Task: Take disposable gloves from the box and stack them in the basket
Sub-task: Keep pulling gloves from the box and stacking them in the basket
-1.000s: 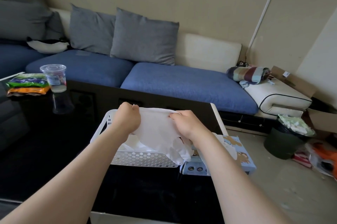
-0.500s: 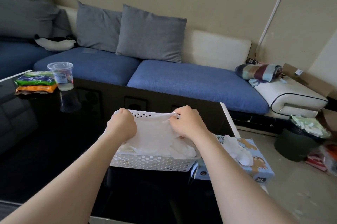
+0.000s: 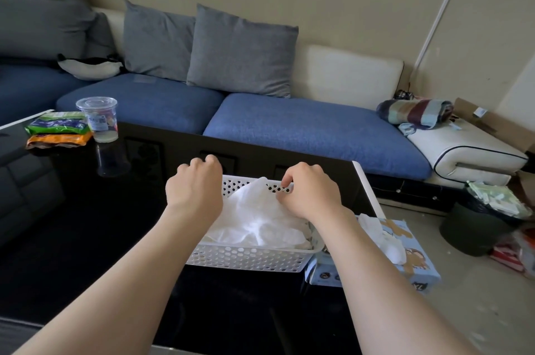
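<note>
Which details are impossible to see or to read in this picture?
Head view: fingertips of the left hand, hidden behind its own back; grip unclear.
Head view: number of gloves in the basket, one crumpled white heap.
Head view: print on the glove box, partly behind the right forearm.
Head view: cup label, too small.

Place: a home living room.
Seating: a corner sofa (image 3: 304, 129) with blue seat pads and a cream back runs along the wall, with grey cushions (image 3: 240, 48) leaning on it.
Surface: a low, glossy black surface (image 3: 72, 224) stands just in front of the sofa, carrying a clear plastic cup (image 3: 100, 119) and snack packets (image 3: 55, 129).
Household clutter: a rolled striped blanket (image 3: 415, 111) on the sofa's end, a full bin (image 3: 474, 227) on the floor, a cardboard box (image 3: 486, 120) by the wall.
</note>
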Demonstrator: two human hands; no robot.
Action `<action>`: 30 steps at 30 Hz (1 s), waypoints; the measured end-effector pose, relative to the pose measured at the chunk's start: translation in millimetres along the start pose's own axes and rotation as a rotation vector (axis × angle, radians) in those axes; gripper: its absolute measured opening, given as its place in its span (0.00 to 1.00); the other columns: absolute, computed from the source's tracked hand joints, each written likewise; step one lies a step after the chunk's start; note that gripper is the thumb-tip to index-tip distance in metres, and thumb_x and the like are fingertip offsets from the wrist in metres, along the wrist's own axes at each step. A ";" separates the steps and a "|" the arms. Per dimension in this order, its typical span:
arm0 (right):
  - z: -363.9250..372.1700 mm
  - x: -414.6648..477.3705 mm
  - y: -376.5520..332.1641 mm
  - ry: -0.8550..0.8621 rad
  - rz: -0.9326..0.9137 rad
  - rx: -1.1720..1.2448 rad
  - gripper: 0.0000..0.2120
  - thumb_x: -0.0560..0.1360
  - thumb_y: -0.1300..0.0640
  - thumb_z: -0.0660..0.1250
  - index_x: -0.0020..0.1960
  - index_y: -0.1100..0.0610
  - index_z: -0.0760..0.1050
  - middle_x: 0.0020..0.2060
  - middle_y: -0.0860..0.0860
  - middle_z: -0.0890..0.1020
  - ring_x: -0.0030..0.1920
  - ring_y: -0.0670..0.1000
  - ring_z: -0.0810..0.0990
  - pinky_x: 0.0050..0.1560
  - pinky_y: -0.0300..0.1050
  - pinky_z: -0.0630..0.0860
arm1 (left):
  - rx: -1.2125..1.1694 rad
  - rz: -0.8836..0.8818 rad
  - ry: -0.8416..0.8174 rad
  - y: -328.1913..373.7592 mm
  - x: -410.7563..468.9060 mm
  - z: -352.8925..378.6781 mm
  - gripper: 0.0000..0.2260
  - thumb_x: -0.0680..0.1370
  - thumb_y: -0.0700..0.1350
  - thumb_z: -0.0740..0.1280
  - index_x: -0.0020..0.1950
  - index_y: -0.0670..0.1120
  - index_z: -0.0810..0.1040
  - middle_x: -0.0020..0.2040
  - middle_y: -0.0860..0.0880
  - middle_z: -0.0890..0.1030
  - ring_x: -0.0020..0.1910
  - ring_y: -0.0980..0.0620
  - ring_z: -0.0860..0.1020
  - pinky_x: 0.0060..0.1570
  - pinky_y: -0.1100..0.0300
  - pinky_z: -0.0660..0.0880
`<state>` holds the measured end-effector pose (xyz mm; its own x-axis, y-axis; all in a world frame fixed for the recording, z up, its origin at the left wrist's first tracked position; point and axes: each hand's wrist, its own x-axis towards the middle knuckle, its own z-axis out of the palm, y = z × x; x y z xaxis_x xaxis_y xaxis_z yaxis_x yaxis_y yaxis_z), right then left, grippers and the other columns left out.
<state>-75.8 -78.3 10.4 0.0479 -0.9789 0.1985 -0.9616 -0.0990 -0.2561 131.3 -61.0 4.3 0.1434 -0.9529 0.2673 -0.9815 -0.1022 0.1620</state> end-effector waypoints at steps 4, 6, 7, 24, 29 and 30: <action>-6.3 -4.0 5.3 -0.011 0.016 0.092 0.07 0.79 0.57 0.73 0.54 0.47 0.85 0.50 0.48 0.83 0.47 0.51 0.83 0.46 0.50 0.83 | -0.173 0.199 -0.191 4.4 -1.2 4.9 0.07 0.82 0.46 0.67 0.60 0.49 0.78 0.60 0.48 0.79 0.56 0.47 0.78 0.51 0.53 0.76; -9.8 -8.3 8.2 -0.048 0.008 0.164 0.08 0.78 0.60 0.73 0.51 0.48 0.86 0.43 0.45 0.83 0.44 0.48 0.83 0.47 0.51 0.85 | -0.230 0.254 -0.437 7.4 -4.3 7.1 0.18 0.82 0.59 0.67 0.70 0.54 0.73 0.67 0.48 0.73 0.67 0.45 0.72 0.63 0.50 0.72; -12.2 -10.4 9.1 -0.072 -0.007 0.188 0.06 0.78 0.59 0.74 0.50 0.48 0.86 0.43 0.43 0.82 0.44 0.47 0.83 0.48 0.50 0.85 | -0.214 0.265 -0.530 9.7 -5.9 7.2 0.24 0.81 0.65 0.66 0.74 0.57 0.69 0.70 0.47 0.69 0.71 0.43 0.67 0.67 0.46 0.69; -22.2 -31.9 7.7 -0.488 -0.160 0.068 0.28 0.76 0.47 0.78 0.74 0.51 0.77 0.66 0.50 0.78 0.59 0.51 0.81 0.57 0.45 0.80 | -0.100 0.227 -0.676 24.8 -6.8 11.1 0.39 0.75 0.69 0.70 0.78 0.62 0.51 0.76 0.42 0.59 0.73 0.36 0.64 0.70 0.40 0.68; -37.7 -37.0 20.0 -0.245 -0.051 0.280 0.23 0.85 0.43 0.62 0.41 0.59 0.77 0.35 0.52 0.75 0.33 0.50 0.71 0.36 0.47 0.68 | -0.205 0.356 -0.447 42.5 -11.1 6.3 0.17 0.84 0.56 0.65 0.66 0.56 0.61 0.60 0.48 0.65 0.60 0.45 0.68 0.64 0.46 0.71; -41.1 -37.4 25.3 -0.208 -0.008 0.300 0.24 0.86 0.44 0.61 0.40 0.62 0.75 0.32 0.53 0.75 0.32 0.51 0.70 0.35 0.49 0.68 | -0.235 0.382 -0.379 48.0 -12.7 8.2 0.13 0.84 0.53 0.65 0.64 0.56 0.62 0.59 0.49 0.65 0.59 0.46 0.67 0.63 0.48 0.70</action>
<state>-113.1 -36.8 35.3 0.1384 -0.9903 0.0131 -0.8403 -0.1244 -0.5277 81.2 -56.1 0.9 -0.3124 -0.9500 -0.0028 -0.8941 0.2930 0.3389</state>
